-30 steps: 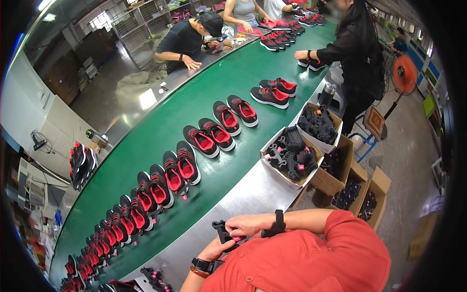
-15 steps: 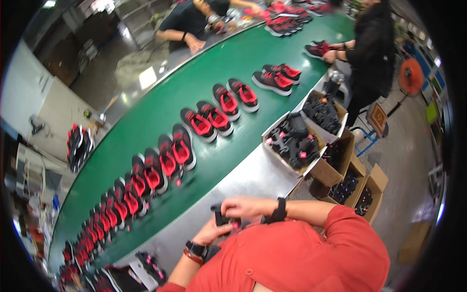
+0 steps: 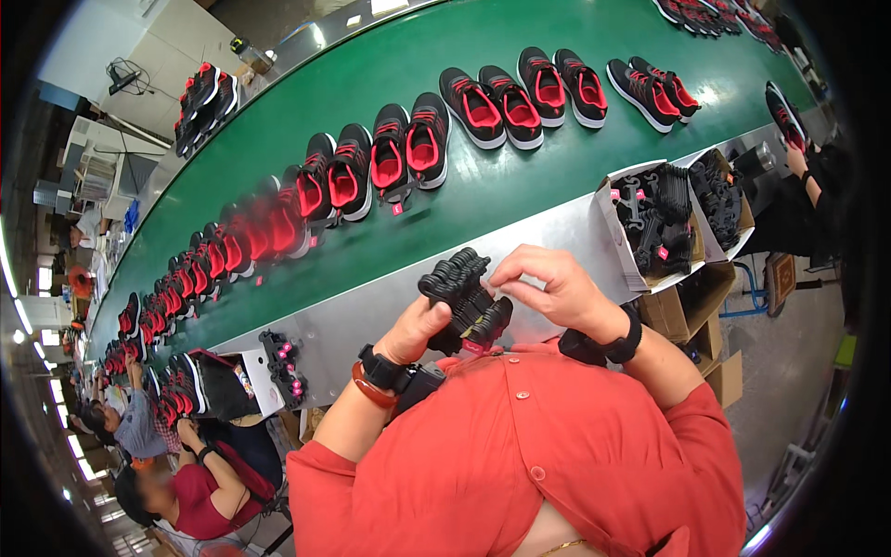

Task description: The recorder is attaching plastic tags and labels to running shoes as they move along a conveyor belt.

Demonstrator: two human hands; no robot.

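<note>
A stack of black plastic shoe hangers [image 3: 462, 295] with a small pink tag at its lower end is gripped in my left hand [image 3: 416, 332], in front of my chest. Close to the stack's right side, my right hand [image 3: 555, 286] has thumb and fingertips drawn together in a pinch. Whatever sits between those tips, if anything, is too small to make out. Beyond the hands, black and red sneakers [image 3: 423, 148] stand in a long row on the green table [image 3: 520, 195]. Some near pairs have a black hanger with a pink tag at the heel.
Boxes of black hangers [image 3: 650, 223] stand at the right edge of the metal ledge [image 3: 548, 227]. More hangers with pink tags [image 3: 283, 367] lie at the left beside a white box [image 3: 263, 381]. Seated people work at lower left; another person [image 3: 821, 186] holds a shoe far right.
My view has swung, bringing the row and the seated people into sight. My right hand has drawn back from my left. The hanger stack in my left hand now shows plainly.
</note>
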